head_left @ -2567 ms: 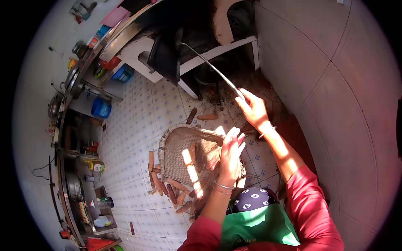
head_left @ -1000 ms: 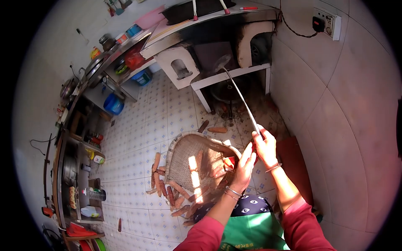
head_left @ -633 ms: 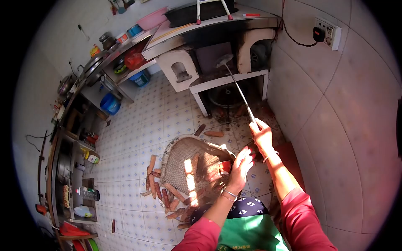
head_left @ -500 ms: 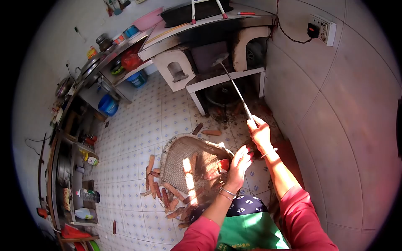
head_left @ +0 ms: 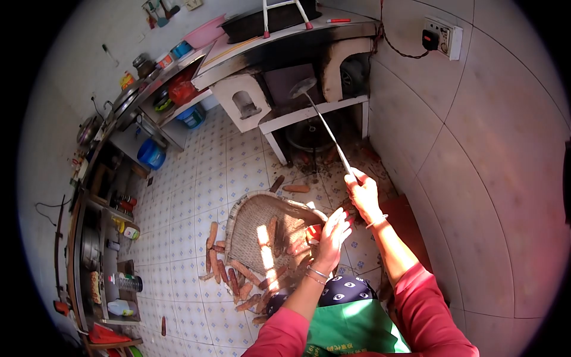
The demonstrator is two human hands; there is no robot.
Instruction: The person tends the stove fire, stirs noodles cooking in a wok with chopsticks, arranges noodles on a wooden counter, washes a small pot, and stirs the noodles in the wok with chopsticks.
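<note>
My right hand is closed around the handle of a long metal fire shovel. The shovel's flat head is raised in front of the dark metal plate over the stove's mouth. My left hand is beside my right wrist, apart from the shovel, with its fingers stretched out. Something red and white shows at its edge; I cannot tell whether the hand touches it. Below lies a woven basket with corn cobs inside.
More corn cobs lie on the tiled floor left of the basket. Ahead stands the sooty stove, with a tiled wall close on the right. Shelves and a blue bucket line the left.
The view has shifted slightly. The shovel's head has moved a little to the left across the dark plate. My right hand keeps its grip, and my left hand remains beside it.
</note>
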